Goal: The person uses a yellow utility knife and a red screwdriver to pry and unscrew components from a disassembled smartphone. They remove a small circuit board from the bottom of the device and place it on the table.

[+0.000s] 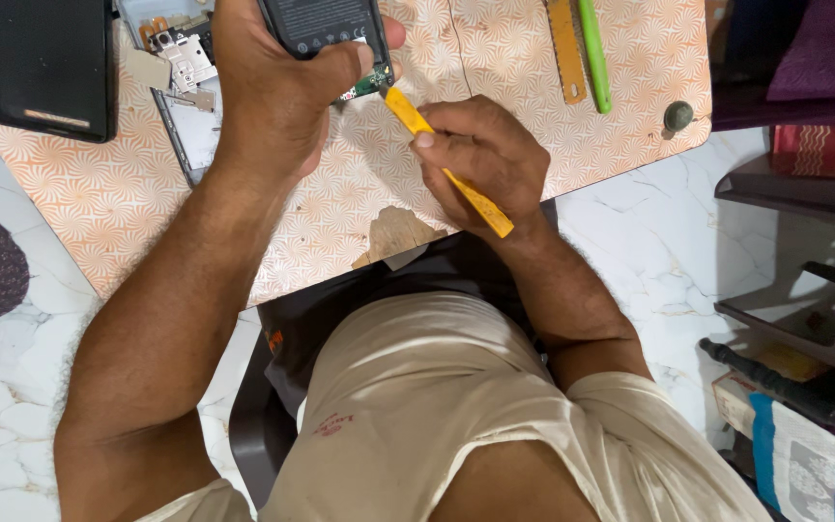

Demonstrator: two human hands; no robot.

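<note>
Left hand [277, 92] clamps opened phone [326, 29] above table [118, 203] – right hand [480, 159] fingers pinch yellow pry tool [446, 174], tip at exposed green board; slip or hard levering likely gouges board – grip may skid

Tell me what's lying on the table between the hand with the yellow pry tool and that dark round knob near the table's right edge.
Nothing: in the head view the patterned table is bare between the right hand holding the yellow pry tool and the knob.
</note>
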